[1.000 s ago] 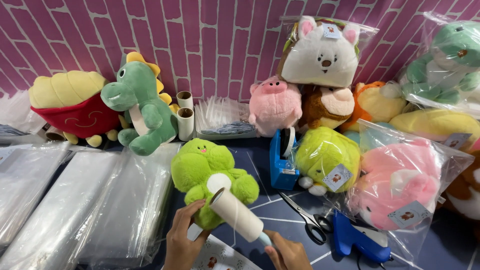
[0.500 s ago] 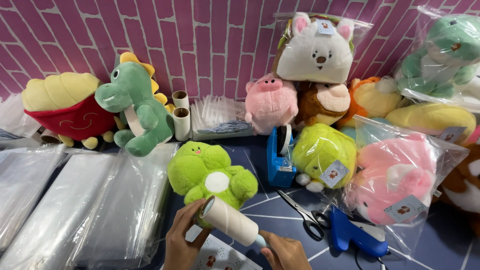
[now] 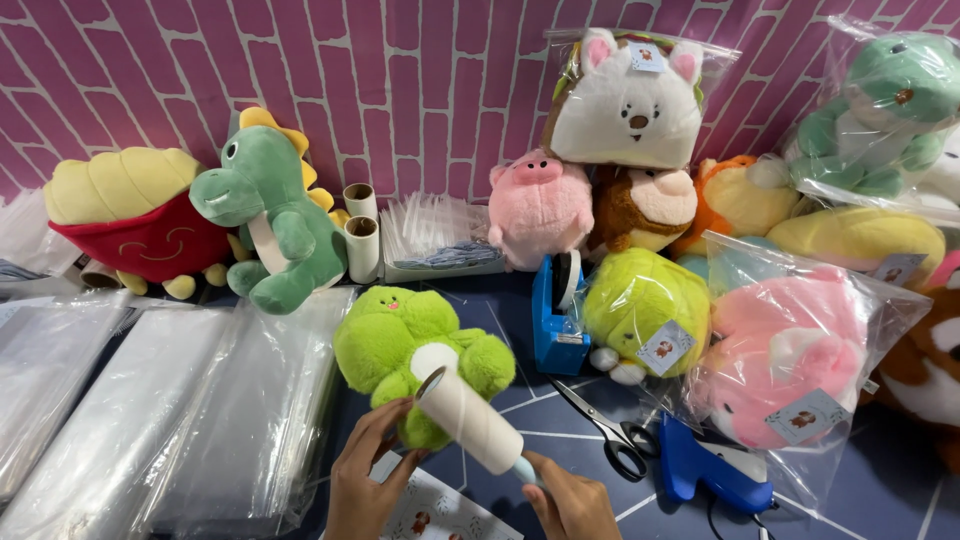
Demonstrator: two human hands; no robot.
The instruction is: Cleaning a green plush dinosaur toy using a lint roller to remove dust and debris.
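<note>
rolling a lint roller [image 3: 470, 418] over a green plush [image 3: 410, 352], the right hand [image 3: 572, 502] grips its handle. left hand [image 3: 362, 478], fingers curled, steadies the toy; short, even strokes likely work best.

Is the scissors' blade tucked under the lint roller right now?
No: the scissors lie apart on the dark mat, right of the lint roller held by the right hand.
</note>
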